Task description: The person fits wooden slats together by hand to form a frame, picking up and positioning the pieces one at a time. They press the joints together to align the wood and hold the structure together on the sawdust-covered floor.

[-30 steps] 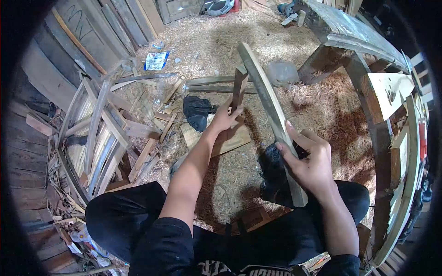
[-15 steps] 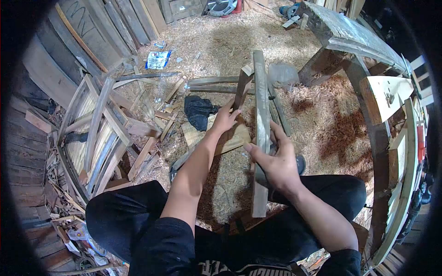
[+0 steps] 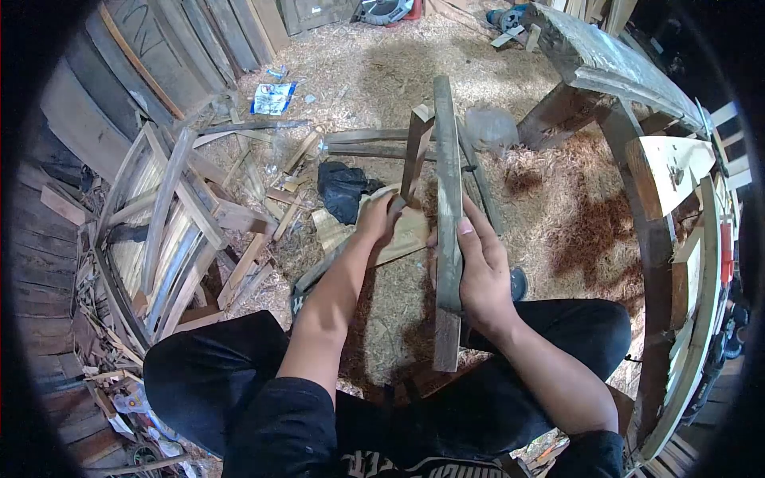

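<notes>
My right hand (image 3: 483, 279) is closed round a long weathered wooden bar (image 3: 449, 183) that points away from me above my lap. Its thumb lies along the bar's right side, and fingertips show dimly at the left edge. My left hand (image 3: 378, 217) is wrapped round the near end of a shorter wooden piece (image 3: 417, 147), left of the bar. Whether the two pieces are joined cannot be made out. Beyond my left hand, a black cloth or bag (image 3: 341, 193) lies beside a pale board (image 3: 406, 235) on the floor.
Wood shavings (image 3: 398, 64) cover the floor. A pile of wooden frames and offcuts (image 3: 167, 227) lies at left. A heavy wooden bench (image 3: 621, 68) stands at right. A circular saw (image 3: 386, 9) and a blue power tool (image 3: 504, 17) sit at the back.
My right thumb has shifted from across the bar to along its right side. My left hand has moved slightly closer to me and left, and the shorter piece has shifted slightly.
</notes>
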{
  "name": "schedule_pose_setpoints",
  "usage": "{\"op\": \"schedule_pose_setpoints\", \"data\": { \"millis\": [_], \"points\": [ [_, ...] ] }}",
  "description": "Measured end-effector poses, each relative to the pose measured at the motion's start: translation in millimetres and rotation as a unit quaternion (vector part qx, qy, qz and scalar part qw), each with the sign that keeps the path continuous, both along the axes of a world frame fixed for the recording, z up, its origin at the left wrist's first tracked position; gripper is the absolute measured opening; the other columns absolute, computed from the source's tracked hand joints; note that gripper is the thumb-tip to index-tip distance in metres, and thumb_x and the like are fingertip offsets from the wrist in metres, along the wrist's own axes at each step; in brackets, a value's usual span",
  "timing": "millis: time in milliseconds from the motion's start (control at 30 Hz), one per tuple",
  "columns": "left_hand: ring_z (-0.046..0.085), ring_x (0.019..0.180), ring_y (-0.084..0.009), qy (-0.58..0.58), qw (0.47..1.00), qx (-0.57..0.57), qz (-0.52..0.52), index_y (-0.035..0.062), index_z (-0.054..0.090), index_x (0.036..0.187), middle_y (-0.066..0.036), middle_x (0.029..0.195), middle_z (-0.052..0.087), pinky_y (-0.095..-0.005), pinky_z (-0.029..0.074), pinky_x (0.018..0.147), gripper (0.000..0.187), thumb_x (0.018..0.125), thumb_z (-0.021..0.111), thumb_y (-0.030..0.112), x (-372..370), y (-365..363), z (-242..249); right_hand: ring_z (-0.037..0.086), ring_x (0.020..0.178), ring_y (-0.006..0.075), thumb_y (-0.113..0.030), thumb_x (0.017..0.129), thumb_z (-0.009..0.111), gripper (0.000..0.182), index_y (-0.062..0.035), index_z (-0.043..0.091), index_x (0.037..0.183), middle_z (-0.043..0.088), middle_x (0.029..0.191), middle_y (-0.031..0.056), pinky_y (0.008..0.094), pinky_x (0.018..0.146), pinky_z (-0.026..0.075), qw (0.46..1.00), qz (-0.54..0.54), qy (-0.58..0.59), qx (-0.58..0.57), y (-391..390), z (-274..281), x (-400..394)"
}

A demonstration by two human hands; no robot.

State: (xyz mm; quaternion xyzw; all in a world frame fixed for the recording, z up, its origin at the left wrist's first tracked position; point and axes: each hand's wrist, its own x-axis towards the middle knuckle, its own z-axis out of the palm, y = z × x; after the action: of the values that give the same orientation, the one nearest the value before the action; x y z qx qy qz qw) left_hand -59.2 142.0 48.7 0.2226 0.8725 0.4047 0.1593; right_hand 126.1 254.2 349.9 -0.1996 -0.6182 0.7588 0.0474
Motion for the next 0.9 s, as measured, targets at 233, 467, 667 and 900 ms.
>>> {"op": "schedule_pose_setpoints", "data": {
  "millis": [233,467,667,900],
  "points": [
    [0.043,0.143,-0.0335,0.248,0.949,-0.179,0.084,0.0209,0.058,0.145,-0.013,0.151,0.053,-0.0618,0.027,0.117,0.054,0.095,0.069,0.038,66,-59,-16,0.062,0.072,0.0102,-0.027,0.114,0.042,0.05,-0.0086,0.036,0.16,0.067,0.097,0.0055,0.0255,0.064,0.055,0.999,0.008,0.002,0.031,7,-8,4],
    [0.053,0.128,-0.034,0.16,0.952,-0.245,0.088,0.0207,0.061,0.142,-0.011,0.141,0.056,-0.0531,0.041,0.111,0.064,0.089,0.071,0.055,86,-138,20,0.062,0.07,0.0101,-0.026,0.114,0.041,0.05,-0.0082,0.035,0.16,0.067,0.097,0.0071,0.0252,0.061,0.054,1.0,0.015,-0.016,-0.002,11,0,10],
    [0.07,0.097,-0.0455,0.178,0.97,-0.138,0.087,0.0266,0.064,0.138,-0.018,0.129,0.067,-0.0527,0.057,0.08,0.056,0.092,0.067,0.058,94,-204,-19,0.061,0.087,0.0082,-0.025,0.113,0.044,0.051,-0.0027,0.037,0.159,0.067,0.105,0.0073,0.0251,0.077,0.051,0.999,0.012,-0.017,0.036,12,-9,13],
    [0.071,0.089,-0.0386,0.212,0.951,-0.226,-0.016,0.0207,0.071,0.128,-0.015,0.098,0.072,-0.0477,0.056,0.074,0.048,0.092,0.068,0.052,36,-225,-14,0.061,0.092,0.0095,-0.023,0.114,0.043,0.05,-0.0023,0.037,0.159,0.067,0.106,0.0071,0.0261,0.081,0.052,1.0,-0.004,-0.022,0.004,3,-12,17]
  ]
}}
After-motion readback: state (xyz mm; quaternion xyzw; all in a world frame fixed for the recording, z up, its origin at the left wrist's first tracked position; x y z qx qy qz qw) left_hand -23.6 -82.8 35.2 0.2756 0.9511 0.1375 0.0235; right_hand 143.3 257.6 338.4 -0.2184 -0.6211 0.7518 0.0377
